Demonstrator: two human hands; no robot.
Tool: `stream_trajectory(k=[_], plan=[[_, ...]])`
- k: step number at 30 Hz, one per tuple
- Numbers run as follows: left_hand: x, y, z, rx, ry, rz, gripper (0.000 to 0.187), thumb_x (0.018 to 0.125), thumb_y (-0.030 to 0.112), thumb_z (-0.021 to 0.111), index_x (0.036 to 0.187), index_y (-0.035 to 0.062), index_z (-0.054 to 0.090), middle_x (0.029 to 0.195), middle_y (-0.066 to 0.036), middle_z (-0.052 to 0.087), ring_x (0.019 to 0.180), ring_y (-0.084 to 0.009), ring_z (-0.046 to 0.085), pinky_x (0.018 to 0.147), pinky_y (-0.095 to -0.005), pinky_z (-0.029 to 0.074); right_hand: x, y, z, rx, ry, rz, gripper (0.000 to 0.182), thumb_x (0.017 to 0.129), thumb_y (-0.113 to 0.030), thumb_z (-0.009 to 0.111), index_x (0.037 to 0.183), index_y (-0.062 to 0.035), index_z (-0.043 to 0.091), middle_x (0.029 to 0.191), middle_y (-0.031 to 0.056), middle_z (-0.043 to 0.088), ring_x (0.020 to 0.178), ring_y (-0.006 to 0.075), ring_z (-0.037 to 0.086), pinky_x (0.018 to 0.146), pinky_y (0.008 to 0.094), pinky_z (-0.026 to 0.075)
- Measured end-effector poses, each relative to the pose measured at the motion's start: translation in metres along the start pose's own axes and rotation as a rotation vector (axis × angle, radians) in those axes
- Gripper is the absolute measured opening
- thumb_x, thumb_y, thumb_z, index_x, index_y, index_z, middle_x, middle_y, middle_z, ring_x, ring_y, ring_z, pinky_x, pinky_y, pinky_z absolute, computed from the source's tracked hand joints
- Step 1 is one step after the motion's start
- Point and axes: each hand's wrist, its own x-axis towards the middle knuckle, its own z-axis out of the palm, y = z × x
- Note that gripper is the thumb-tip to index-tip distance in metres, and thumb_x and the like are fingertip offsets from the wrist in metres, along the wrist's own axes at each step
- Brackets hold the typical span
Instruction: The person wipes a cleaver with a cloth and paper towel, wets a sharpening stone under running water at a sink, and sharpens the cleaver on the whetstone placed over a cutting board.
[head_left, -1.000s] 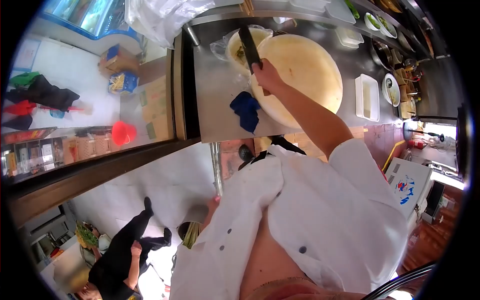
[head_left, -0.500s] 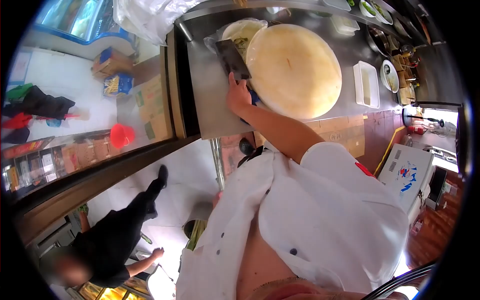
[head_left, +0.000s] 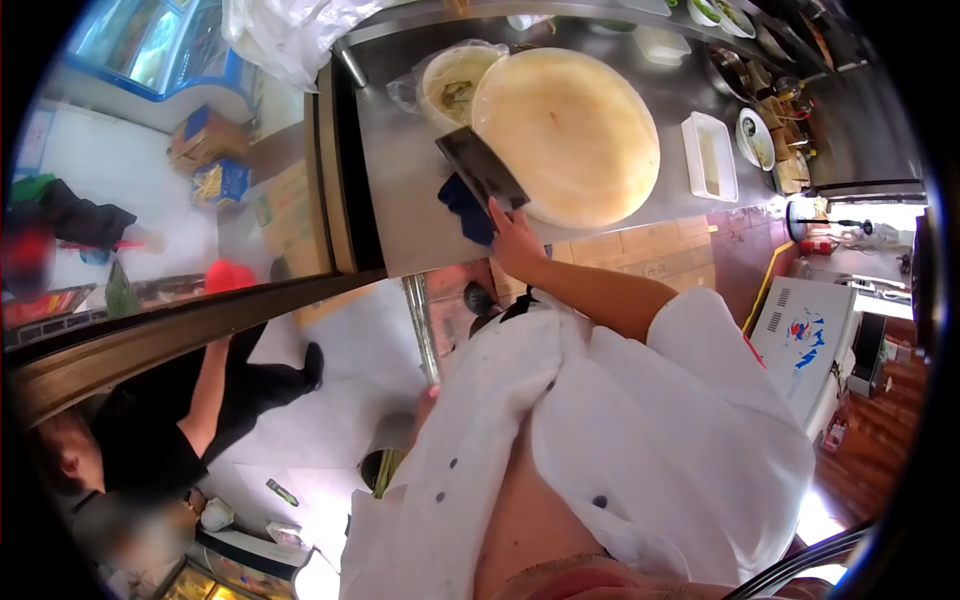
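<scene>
My right hand [head_left: 517, 240] is closed around a cleaver [head_left: 482, 168] with a dark rectangular blade. The blade slants across the near-left rim of a thick round chopping board [head_left: 570, 135]. Just left of it, a crumpled dark blue cloth [head_left: 465, 210] lies on the steel counter. Beyond the blade stands a pale bowl [head_left: 452, 90], lined with clear plastic and holding some greenish food, close against the board. Only a sliver of my left hand [head_left: 424, 402] shows low beside my white jacket, its fingers hidden.
A white rectangular tub [head_left: 710, 157] and a white bowl [head_left: 755, 138] sit to the right on the counter. Behind a wooden-edged ledge [head_left: 180, 345], a person in black [head_left: 150, 430] stands at lower left. A bucket [head_left: 383, 465] with green stalks is on the floor.
My right hand has drawn the cleaver back toward me and slightly right, exposing more of the bowl and the blue cloth. The person in black has shifted, arm now raised at the ledge.
</scene>
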Motion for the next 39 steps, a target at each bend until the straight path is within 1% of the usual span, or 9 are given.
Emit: stream_trajectory(k=[2,3,8,14,15,19,30,34,39], plan=[[0.027,0.018,0.011,1.083,0.358,0.262,0.023,0.102,0.030,0.060,0.098,0.0082,0.067,0.079,-0.004,0.067,0.073,-0.0180,0.064,0.064,-0.0367,0.052,-0.024,0.009,-0.027,0.031,-0.028,-0.026,0.074,0.094,-0.015,0.058,0.163,-0.0172,0.029,0.132,0.0260,0.050,0.112,0.0474,0.059,0.092,0.0512,0.052],[0.002,0.094,0.081,0.757,0.376,0.017,0.021,0.099,0.026,0.064,0.105,0.0065,0.070,0.081,-0.009,0.072,0.078,-0.0204,0.070,0.068,-0.0376,0.055,-0.035,0.017,-0.036,0.056,-0.033,-0.031,0.071,0.095,-0.016,0.059,0.161,-0.0161,0.033,0.128,0.0257,0.053,0.112,0.0465,0.060,0.092,0.0506,0.052],[0.094,0.183,0.119,1.344,0.281,0.279,0.021,0.097,0.025,0.060,0.104,0.0068,0.066,0.093,-0.017,0.071,0.088,-0.0370,0.069,0.078,-0.0466,0.055,-0.079,0.049,-0.094,0.256,-0.003,-0.134,0.063,0.094,-0.015,0.064,0.155,-0.0122,0.045,0.113,0.0256,0.062,0.107,0.0434,0.061,0.092,0.0482,0.051],[0.184,0.333,0.258,1.461,0.362,0.967,0.034,0.091,0.023,0.069,0.123,0.0122,0.063,0.122,-0.019,0.064,0.114,-0.0414,0.060,0.095,-0.0495,0.051,-0.085,0.078,-0.157,0.686,0.083,0.214,0.042,0.102,-0.026,0.066,0.137,-0.0034,0.060,0.082,0.0014,0.060,0.069,0.0096,0.055,0.062,0.0277,0.048],[0.190,0.354,0.290,1.475,0.401,1.128,0.042,0.089,0.025,0.071,0.129,0.0134,0.062,0.128,-0.018,0.062,0.120,-0.0415,0.057,0.099,-0.0493,0.050,-0.081,0.087,-0.164,0.699,0.151,0.195,0.028,0.103,-0.026,0.065,0.116,-0.0013,0.065,0.075,0.0016,0.059,0.060,0.0081,0.052,0.053,0.0266,0.044],[0.239,0.370,0.345,1.689,0.524,1.042,0.055,0.084,0.025,0.077,0.135,0.0112,0.061,0.134,-0.019,0.058,0.124,-0.0417,0.053,0.104,-0.0512,0.047,-0.073,0.101,-0.216,0.796,0.133,0.220,0.033,0.106,-0.028,0.060,0.084,-0.0050,0.052,0.067,0.0025,0.054,0.053,0.0097,0.050,0.049,0.0271,0.044],[0.248,0.375,0.372,1.169,0.647,0.676,0.041,0.090,0.013,0.068,0.129,0.0036,0.062,0.115,-0.016,0.072,0.105,-0.0333,0.069,0.098,-0.0427,0.053,-0.017,0.212,-0.308,0.991,-0.075,0.179,0.032,0.109,-0.031,0.055,0.089,-0.0060,0.051,0.067,0.0020,0.052,0.053,0.0098,0.051,0.049,0.0274,0.043],[0.172,0.403,0.537,0.962,0.487,0.902,0.056,0.101,0.008,0.058,0.152,0.0014,0.036,0.122,-0.014,0.071,0.107,-0.0220,0.070,0.094,-0.0345,0.055,0.017,0.232,-0.329,0.915,-0.259,0.077,0.035,0.109,-0.033,0.054,0.087,-0.0064,0.049,0.068,0.0024,0.053,0.054,0.0105,0.051,0.049,0.0277,0.043],[0.175,0.404,0.691,1.577,0.341,1.348,0.055,0.085,0.014,0.074,0.138,0.0146,0.062,0.147,-0.019,0.053,0.130,-0.0420,0.053,0.109,-0.0505,0.043,0.037,0.200,-0.336,1.012,-0.414,0.087,0.032,0.109,-0.033,0.054,0.093,-0.0060,0.052,0.069,0.0024,0.052,0.054,0.0116,0.050,0.048,0.0282,0.041]])
